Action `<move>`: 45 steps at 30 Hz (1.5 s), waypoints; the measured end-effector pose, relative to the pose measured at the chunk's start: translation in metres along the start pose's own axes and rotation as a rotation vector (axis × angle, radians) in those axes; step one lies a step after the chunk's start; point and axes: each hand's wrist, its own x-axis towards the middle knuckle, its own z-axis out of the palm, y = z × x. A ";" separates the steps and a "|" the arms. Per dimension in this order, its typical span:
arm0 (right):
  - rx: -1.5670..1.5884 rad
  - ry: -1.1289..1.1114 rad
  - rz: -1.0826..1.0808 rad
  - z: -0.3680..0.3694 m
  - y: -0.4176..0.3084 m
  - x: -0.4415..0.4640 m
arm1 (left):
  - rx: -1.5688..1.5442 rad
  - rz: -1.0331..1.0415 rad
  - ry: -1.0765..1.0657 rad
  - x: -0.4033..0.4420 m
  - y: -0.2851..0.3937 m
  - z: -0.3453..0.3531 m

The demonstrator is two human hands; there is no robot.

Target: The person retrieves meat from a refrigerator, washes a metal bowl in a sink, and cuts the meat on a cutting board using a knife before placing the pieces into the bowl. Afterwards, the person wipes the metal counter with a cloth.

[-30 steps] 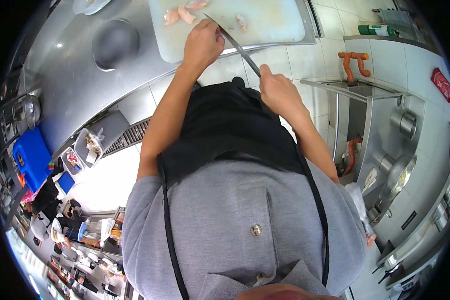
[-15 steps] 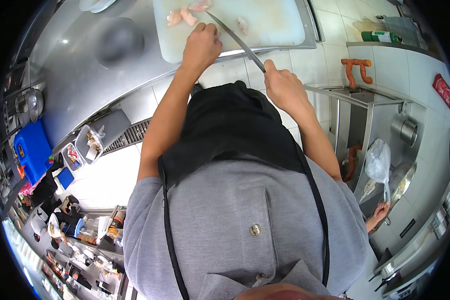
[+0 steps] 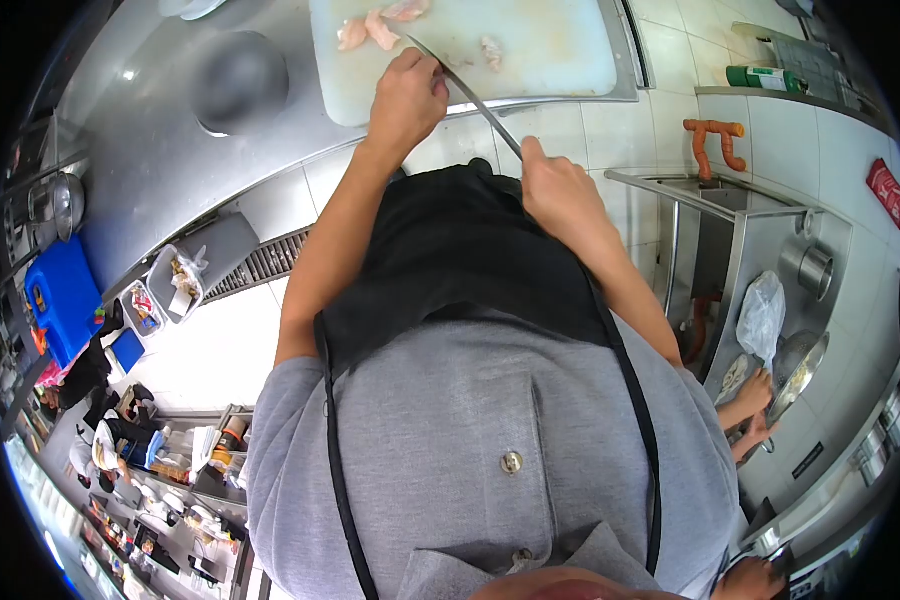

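My right hand (image 3: pixel 562 188) is wrapped round the handle of a long knife (image 3: pixel 478 100). The blade slants up and left over the white cutting board (image 3: pixel 550 75), its tip near the fingers of my left hand (image 3: pixel 406 100). Those fingers are curled down at the board's front edge, close to the blade; what they pinch, if anything, is hidden. Pale pink pieces of raw meat, chicken by the look of them (image 3: pixel 381 31), lie at the board's far left. A small pale scrap (image 3: pixel 492 53) sits right of the blade.
A blurred dark round shape (image 3: pixel 238 84) is on the steel counter (image 3: pixel 160 150) left of the board. At the right, another person's hands (image 3: pixel 754 393) are at a plastic bag (image 3: pixel 761 315) over a steel sink unit. Bins (image 3: pixel 177 283) stand below the counter.
The knife and my right hand have shifted slightly left and toward me, bringing the blade closer to my left hand. A second hand of the other person has appeared by the plastic bag.
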 end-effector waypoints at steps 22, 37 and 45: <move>0.000 -0.012 -0.050 0.007 0.015 0.010 | -0.020 -0.029 0.029 -0.009 -0.001 -0.004; -0.037 -0.010 -0.107 -0.011 0.013 0.010 | 0.045 -0.023 0.134 -0.017 0.001 0.000; -0.034 -0.058 -0.107 -0.020 0.030 0.002 | 0.010 -0.063 0.157 -0.021 0.000 0.002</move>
